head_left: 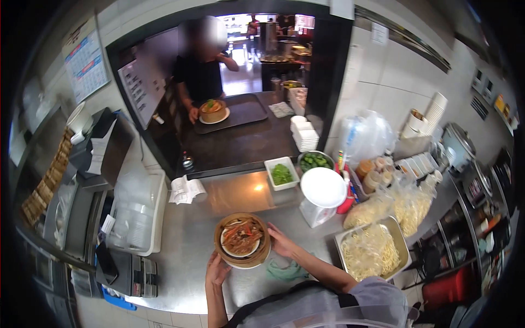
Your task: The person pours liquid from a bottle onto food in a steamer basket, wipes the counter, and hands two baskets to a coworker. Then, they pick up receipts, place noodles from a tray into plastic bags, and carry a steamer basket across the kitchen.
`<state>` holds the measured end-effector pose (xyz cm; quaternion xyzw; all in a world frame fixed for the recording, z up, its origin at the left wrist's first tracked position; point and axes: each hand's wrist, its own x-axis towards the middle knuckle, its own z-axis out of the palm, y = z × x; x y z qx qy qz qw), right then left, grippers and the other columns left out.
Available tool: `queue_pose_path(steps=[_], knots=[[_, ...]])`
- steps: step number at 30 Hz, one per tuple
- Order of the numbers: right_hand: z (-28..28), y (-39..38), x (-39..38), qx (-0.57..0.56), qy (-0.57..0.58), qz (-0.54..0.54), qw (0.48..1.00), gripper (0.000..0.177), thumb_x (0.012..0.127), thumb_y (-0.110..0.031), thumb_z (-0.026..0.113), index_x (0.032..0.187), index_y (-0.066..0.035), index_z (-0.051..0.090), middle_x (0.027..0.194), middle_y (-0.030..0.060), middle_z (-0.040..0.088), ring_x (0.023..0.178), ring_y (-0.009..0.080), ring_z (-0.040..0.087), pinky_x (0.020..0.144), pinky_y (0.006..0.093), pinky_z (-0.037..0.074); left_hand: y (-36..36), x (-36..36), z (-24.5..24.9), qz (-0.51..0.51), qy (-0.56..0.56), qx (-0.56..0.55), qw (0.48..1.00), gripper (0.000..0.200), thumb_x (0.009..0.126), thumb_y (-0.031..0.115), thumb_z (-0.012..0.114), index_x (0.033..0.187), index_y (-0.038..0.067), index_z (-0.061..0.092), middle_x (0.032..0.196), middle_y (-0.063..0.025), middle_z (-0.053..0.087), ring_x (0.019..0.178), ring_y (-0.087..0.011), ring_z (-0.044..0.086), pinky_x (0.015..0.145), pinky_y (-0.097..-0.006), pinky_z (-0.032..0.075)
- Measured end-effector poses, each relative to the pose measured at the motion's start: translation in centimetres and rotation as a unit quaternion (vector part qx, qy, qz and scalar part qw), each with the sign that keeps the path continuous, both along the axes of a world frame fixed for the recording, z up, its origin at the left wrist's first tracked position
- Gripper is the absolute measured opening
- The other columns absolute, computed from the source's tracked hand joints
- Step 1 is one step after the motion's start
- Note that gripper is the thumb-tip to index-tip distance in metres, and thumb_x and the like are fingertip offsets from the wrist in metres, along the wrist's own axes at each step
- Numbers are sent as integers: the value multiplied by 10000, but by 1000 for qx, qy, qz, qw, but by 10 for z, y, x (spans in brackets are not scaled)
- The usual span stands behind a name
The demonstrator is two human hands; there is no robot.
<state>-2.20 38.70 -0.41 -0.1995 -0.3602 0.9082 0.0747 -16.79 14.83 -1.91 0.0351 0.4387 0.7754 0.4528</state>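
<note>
Gripping the steamer (219, 236), the left hand (216, 268) is clamped at its near left, the right hand (281, 241) at its right, at the counter (183, 229); right of the steamer lie a cloth (285, 269) and, farther off, a scale (323, 188).

White tiled wall (394, 71) (calendar (86, 59) hung left), steel counter (180, 229).

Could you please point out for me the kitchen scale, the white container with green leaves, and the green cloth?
Kitchen scale (323, 187): head view, on its round white plate.
White container with green leaves (283, 185): head view, on its front wall.
Green cloth (287, 269): head view, on its crumpled middle.
</note>
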Motion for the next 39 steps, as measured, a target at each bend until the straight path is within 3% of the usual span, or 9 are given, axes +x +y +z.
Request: queue_pose_path(steps=[7, 16, 21, 28, 29, 31, 34, 35, 39], knots=[[30, 39, -82, -2, 31, -87, 996, 566, 851, -397, 564, 1339, -199, 358, 1309, 0, 437, 1211, 170, 398, 1000, 393, 331, 64, -77, 48, 33, 11, -1, 999, 566, 884, 231, 565, 1352, 96, 277, 1244, -76, 462, 1092, -194, 483, 821, -402, 442], [95, 134, -223, 62, 90, -168, 980, 1050, 743, -404, 686, 1427, -102, -52, 1489, 111, 56, 1362, 246, 129, 1080, 438, 199, 200, -259, 49, -36, 62, 109, 991, 314, 865, 222, 583, 1154, 211, 460, 1124, -4, 539, 1052, -178, 505, 839, -498, 427], [52, 186, -286, 12, 100, -197, 975, 852, 731, -489, 662, 1377, -140, 228, 1398, 123, 295, 1244, 241, 354, 1031, 432, 293, 250, -313, 49, -61, 44, 45, 996, 233, 879, 215, 559, 1106, 188, 508, 1084, -44, 552, 1050, -207, 500, 788, -505, 466], [42, 231, -319, 45, 40, -190, 980, 1000, 732, -469, 659, 1407, -43, 57, 1380, 164, 322, 1224, 275, 395, 1040, 408, 295, 302, -363, 6, -27, -17, 102, 994, 235, 915, 204, 496, 1135, 152, 431, 1158, -115, 516, 1141, -271, 454, 906, -526, 397], [84, 215, -300, 76, 9, -207, 975, 1133, 745, -410, 667, 1384, -129, -226, 1453, 209, 141, 1312, 306, 264, 1034, 449, 289, 315, -389, -31, -21, -60, 172, 983, 283, 920, 208, 487, 1181, 152, 394, 1205, -126, 489, 1168, -279, 434, 938, -533, 365], [96, 236, -305, 361, -172, -262, 878, 974, 807, -310, 626, 1421, -108, -103, 1428, 224, 226, 1285, 288, 324, 997, 411, 338, 320, -385, -54, 111, -112, 199, 967, 455, 939, 226, 441, 1334, 171, 222, 1375, -150, 330, 1287, -293, 293, 1029, -539, 232], [170, 263, -274, 517, 32, -413, 749, 895, 801, 42, 504, 1426, -179, -98, 761, 106, 600, 595, 150, 584, 552, 261, 486, 299, -310, 0, 207, -42, 134, 968, 546, 907, 322, 500, 1368, 220, 225, 1345, -55, 348, 1307, -253, 236, 1065, -521, 100], [247, 227, -226, 426, 151, -392, 801, 905, 791, 77, 458, 1419, -198, -132, 752, 120, 596, 576, 158, 574, 527, 277, 486, 289, -288, 6, 189, -30, 147, 970, 556, 895, 339, 516, 1365, 223, 240, 1328, -39, 359, 1292, -241, 256, 1065, -515, 86], [414, 257, -96, 521, 280, -510, 625, 871, 816, 21, 406, 1377, -148, -240, 678, 113, 576, 467, 137, 484, 447, 239, 436, 234, -158, 28, 121, 27, 107, 986, 535, 891, 370, 522, 1349, 194, 309, 1322, -25, 389, 1236, -186, 332, 1027, -437, 218]])
